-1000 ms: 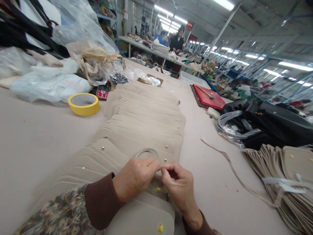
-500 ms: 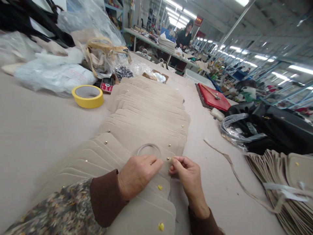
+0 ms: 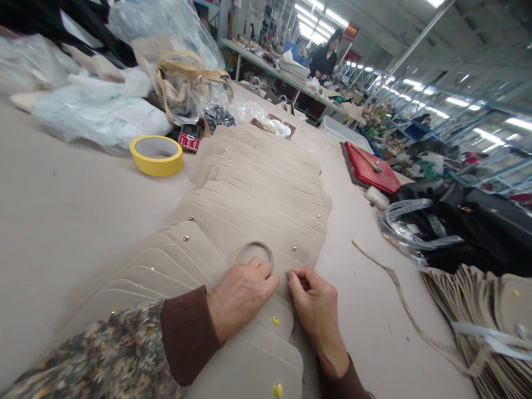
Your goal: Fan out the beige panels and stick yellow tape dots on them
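Overlapping beige panels (image 3: 253, 205) with rounded corners lie fanned in a long row in front of me. Small gold studs (image 3: 295, 249) sit near their corners, and the nearest panels have yellow tape bits (image 3: 275, 321) over theirs. My left hand (image 3: 243, 296) is closed on a thin, nearly used-up roll of yellow tape (image 3: 254, 243), resting above the panels. At the panels' right edge my right hand (image 3: 316, 302) pinches with thumb and forefinger over a stud's spot; the fingertips hide what is between them.
A thick yellow tape roll (image 3: 155, 157) and a red phone (image 3: 190, 138) lie at the left, near plastic bags (image 3: 100, 116). On the right are a red pad (image 3: 369, 169) with a hammer, a black bag (image 3: 490, 216) and a tied panel bundle (image 3: 469, 299). A person (image 3: 325, 58) stands far back.
My right fingertips have moved onto the stud that showed beside them, which is now covered. The left hand has turned slightly with the tape roll. The whole view has shifted a little.
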The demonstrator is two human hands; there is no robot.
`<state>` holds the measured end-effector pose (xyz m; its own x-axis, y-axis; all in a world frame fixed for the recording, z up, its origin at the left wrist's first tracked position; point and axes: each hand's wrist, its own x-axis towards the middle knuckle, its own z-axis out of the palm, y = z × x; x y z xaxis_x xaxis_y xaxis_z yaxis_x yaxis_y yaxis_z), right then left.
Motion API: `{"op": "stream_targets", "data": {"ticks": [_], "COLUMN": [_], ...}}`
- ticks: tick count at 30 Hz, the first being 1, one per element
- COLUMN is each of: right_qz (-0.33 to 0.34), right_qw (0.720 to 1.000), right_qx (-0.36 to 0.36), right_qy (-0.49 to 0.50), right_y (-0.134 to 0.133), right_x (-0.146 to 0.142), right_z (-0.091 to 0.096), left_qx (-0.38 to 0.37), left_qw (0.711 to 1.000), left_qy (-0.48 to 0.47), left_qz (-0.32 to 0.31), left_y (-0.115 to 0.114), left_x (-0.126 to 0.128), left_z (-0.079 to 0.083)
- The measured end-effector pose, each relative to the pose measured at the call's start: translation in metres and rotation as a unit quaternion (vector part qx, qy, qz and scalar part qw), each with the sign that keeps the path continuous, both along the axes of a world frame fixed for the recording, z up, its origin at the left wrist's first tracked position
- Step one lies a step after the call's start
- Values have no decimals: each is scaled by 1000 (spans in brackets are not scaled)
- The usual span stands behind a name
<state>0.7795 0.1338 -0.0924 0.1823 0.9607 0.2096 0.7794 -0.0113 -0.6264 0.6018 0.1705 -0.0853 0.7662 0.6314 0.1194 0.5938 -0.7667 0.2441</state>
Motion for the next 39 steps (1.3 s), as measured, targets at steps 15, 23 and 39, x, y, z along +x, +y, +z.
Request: {"op": "stream_targets", "data": {"ticks": [15, 23, 39], "right_qz": [-25, 55, 106], "right_qw": [990, 989, 993], "right_qx": [-42, 82, -3], "right_qy": [134, -114, 47], "right_y": [-12, -1, -17], "right_x": [13, 4, 7], "right_z": [-8, -12, 18], "left_qx": [3, -2, -2], "left_qw": [1000, 1000, 964], "left_qy": [-15, -1, -266], "left_qz": [2, -3, -2], "left_y": [1, 2, 8], "left_x": [1, -1, -15], "left_z": [-1, 0, -3]}}
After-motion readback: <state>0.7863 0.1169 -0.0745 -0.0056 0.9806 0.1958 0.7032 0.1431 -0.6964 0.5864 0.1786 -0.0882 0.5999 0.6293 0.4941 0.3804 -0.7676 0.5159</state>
